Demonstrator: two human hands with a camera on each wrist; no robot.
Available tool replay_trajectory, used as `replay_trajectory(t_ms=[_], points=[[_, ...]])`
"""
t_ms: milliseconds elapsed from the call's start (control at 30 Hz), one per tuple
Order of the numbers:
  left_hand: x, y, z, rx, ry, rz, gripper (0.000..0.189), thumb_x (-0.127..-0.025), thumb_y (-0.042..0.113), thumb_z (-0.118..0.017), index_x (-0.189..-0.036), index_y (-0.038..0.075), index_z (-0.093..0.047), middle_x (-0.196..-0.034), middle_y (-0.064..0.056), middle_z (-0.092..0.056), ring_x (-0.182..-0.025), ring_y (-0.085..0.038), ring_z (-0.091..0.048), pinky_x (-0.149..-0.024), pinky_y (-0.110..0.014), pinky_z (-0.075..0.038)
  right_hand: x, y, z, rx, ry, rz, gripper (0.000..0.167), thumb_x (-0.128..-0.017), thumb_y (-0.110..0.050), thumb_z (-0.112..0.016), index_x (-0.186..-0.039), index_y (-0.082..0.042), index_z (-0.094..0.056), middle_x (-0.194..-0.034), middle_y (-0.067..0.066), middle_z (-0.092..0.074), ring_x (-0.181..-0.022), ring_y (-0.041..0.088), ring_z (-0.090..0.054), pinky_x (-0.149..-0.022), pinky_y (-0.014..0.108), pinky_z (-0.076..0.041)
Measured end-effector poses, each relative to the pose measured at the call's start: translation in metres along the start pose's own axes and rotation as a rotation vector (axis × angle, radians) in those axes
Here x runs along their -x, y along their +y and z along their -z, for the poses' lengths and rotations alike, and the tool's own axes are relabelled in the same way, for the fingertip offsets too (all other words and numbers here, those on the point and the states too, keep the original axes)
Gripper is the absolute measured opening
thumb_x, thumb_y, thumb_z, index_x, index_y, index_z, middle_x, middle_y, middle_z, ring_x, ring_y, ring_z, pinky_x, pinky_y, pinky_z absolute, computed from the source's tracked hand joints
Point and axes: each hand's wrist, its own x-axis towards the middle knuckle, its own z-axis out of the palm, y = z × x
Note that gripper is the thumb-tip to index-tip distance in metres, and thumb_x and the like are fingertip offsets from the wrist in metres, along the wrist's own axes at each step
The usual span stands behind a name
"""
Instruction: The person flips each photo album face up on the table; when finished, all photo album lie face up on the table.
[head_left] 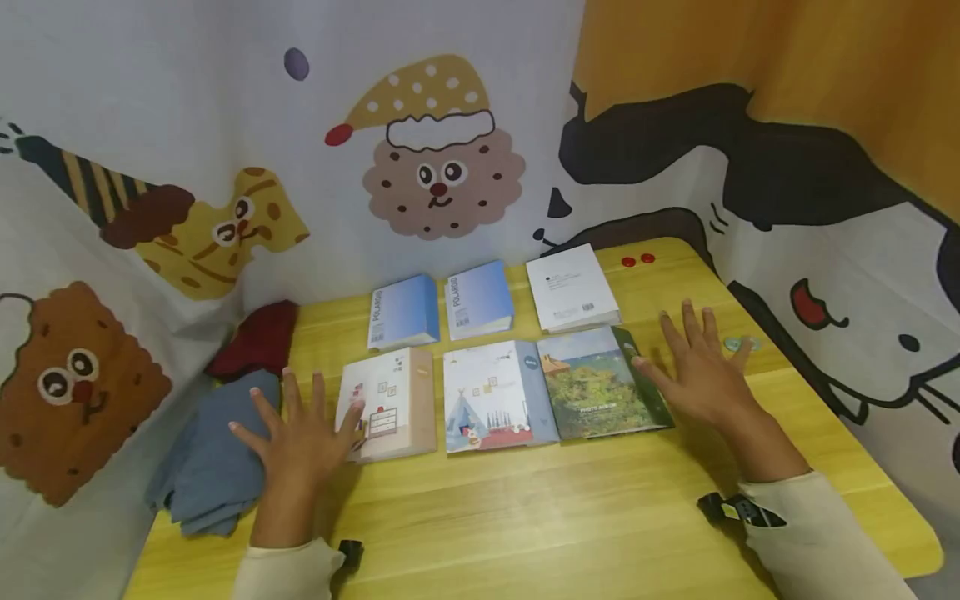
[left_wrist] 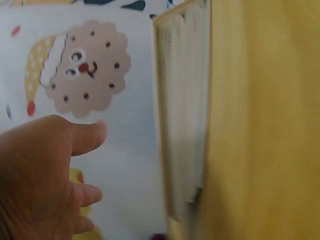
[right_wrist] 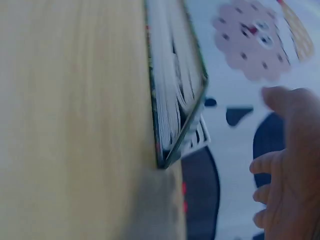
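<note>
My left hand [head_left: 300,442] is spread with its fingers apart, between a folded grey-blue cloth [head_left: 217,458] and a white-and-beige photo album [head_left: 382,408]; its thumb overlaps the album's left edge in the head view. My right hand [head_left: 705,375], also spread and holding nothing, is beside the green photo album [head_left: 600,387], with its thumb near that album's spine. Between these two albums lies a white-and-blue album [head_left: 491,417] with a tent picture. Behind them are two blue Polaroid albums [head_left: 403,310] and a white album [head_left: 572,287], back cover up. The left wrist view shows page edges [left_wrist: 182,110] close up.
A dark red cloth [head_left: 258,337] lies at the table's back left. Two red round pieces [head_left: 628,262] are at the back right, and pale green pieces [head_left: 733,342] sit by the right hand. A cartoon-printed curtain [head_left: 315,208] hangs along the yellow table's [head_left: 525,525] back.
</note>
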Motion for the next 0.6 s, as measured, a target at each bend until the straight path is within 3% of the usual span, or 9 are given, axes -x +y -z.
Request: replay_trajectory(t_ms=[200,333,500,600], points=[[0.001,0.009,0.016,-0.030,0.002,-0.076,0.102,-0.104,0.082,-0.038,-0.176,0.012,-0.020,-0.181,-0.033,0.002,-0.158,-0.073,0.016,-0.109,-0.098,0.016,-0.022,-0.051,0.005,-0.003,-0.056,0.091,0.098,-0.106,-0.075,-0.044,-0.177,-0.015,-0.015,-0.184,0.015,0.012,-0.169,0.049,0.015,-0.114,0.094,0.016],[0.001,0.019,0.024,-0.001,-0.067,-0.163,0.106,-0.102,0.082,-0.046,-0.176,0.013,-0.018,-0.181,-0.032,0.001,-0.160,-0.071,0.011,-0.110,-0.099,0.011,-0.040,-0.086,0.001,-0.010,-0.094,0.140,0.095,-0.106,-0.076,-0.042,-0.178,-0.020,-0.013,-0.185,0.012,0.010,-0.171,0.047,0.013,-0.117,0.091,0.018],[0.002,0.027,0.028,0.112,-0.157,-0.283,0.110,-0.098,0.074,-0.065,-0.176,0.012,-0.019,-0.182,-0.029,-0.001,-0.163,-0.067,0.001,-0.116,-0.096,0.001,-0.059,-0.128,-0.011,-0.034,-0.149,0.221,0.095,-0.105,-0.077,-0.043,-0.178,-0.023,-0.014,-0.186,0.008,0.007,-0.172,0.042,0.009,-0.121,0.090,0.012],[0.003,0.027,0.019,0.195,-0.172,-0.350,0.110,-0.096,0.065,-0.075,-0.175,0.008,-0.024,-0.182,-0.029,-0.007,-0.164,-0.065,-0.004,-0.117,-0.095,-0.007,-0.068,-0.153,-0.020,-0.036,-0.216,0.274,0.096,-0.103,-0.080,-0.043,-0.177,-0.024,-0.017,-0.186,0.009,0.002,-0.173,0.040,0.007,-0.122,0.090,0.007]])
